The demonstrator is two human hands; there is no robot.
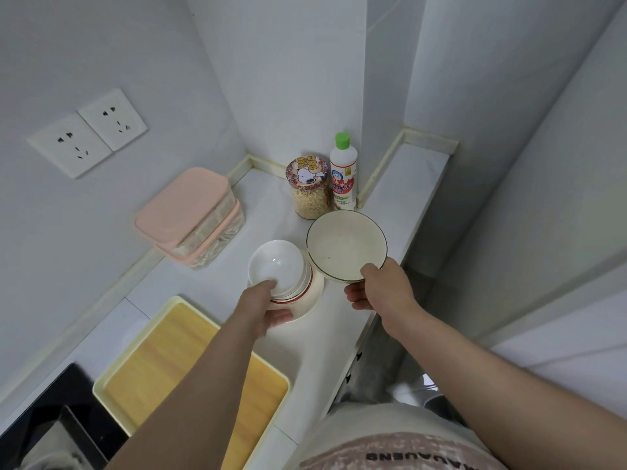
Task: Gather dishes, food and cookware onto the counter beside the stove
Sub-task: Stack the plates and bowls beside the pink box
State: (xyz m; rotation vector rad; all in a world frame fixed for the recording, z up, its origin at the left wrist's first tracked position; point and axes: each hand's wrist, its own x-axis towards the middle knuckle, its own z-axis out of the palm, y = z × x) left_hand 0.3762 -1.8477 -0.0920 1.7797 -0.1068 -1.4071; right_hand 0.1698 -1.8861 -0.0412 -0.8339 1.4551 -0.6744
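Note:
A stack of white bowls [278, 266] sits over the white counter [210, 283], tilted a little toward me. My left hand [263, 308] grips the stack's near edge, thumb on the top rim and fingers under the lowest bowl. To its right, my right hand [380, 286] holds a cream bowl with a dark rim [346, 245] by its near edge, lifted and tipped so the inside faces me. The two bowls nearly touch at their sides.
Two stacked clear boxes with pink lids [193, 218] stand by the left wall. A jar of grains [309, 188] and a green-capped white bottle [343, 171] fill the back corner. A cream-rimmed wooden tray [190, 374] lies near me, a black stove [51, 408] at bottom left.

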